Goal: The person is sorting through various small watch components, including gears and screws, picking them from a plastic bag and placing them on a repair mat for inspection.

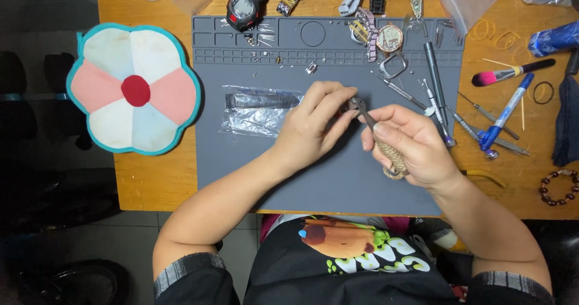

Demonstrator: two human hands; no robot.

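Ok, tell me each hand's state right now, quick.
Left hand: fingers pinched shut on a small dark round part.
Right hand: closed around a wrapped-handle tool, tip at that part.

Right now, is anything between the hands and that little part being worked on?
Nothing visible. The left hand pinches the small dark part directly, and the right hand holds a tool whose tip meets it above the grey mat.

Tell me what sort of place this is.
Probably a hobby or repair bench for watches. A grey work mat with parts trays covers a wooden table, watches such as a black digital watch lie along the top, and fine screwdrivers sit beside the right hand.
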